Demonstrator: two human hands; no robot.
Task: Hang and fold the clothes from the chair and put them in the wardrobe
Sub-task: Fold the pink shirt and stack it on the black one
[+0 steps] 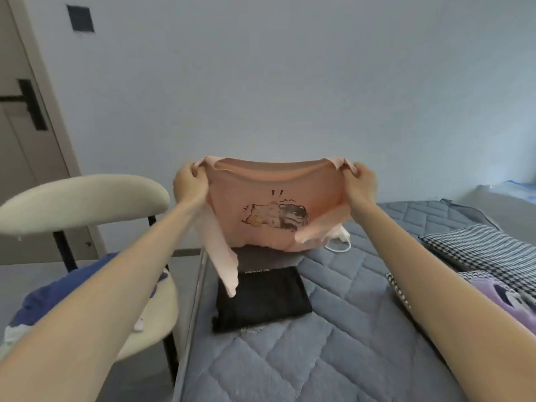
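Note:
A pink T-shirt (261, 195) with a cartoon animal print hangs in the air above the bed, stretched between both hands. My left hand (188, 184) pinches its left upper corner and my right hand (361, 182) pinches its right upper corner. One pale sleeve (224, 265) dangles down at the left. Below it a black folded garment (261, 303) lies on the grey-blue quilted bed (333, 343). The cream chair (84, 198) stands at the left with blue clothes (58, 297) heaped on its seat.
A checked black-and-white cloth (487, 248) and a lilac garment (504, 297) lie on the bed at the right. A white cord (339, 245) lies behind the shirt. A door (23, 126) with a dark handle is at the far left. The wardrobe is out of sight.

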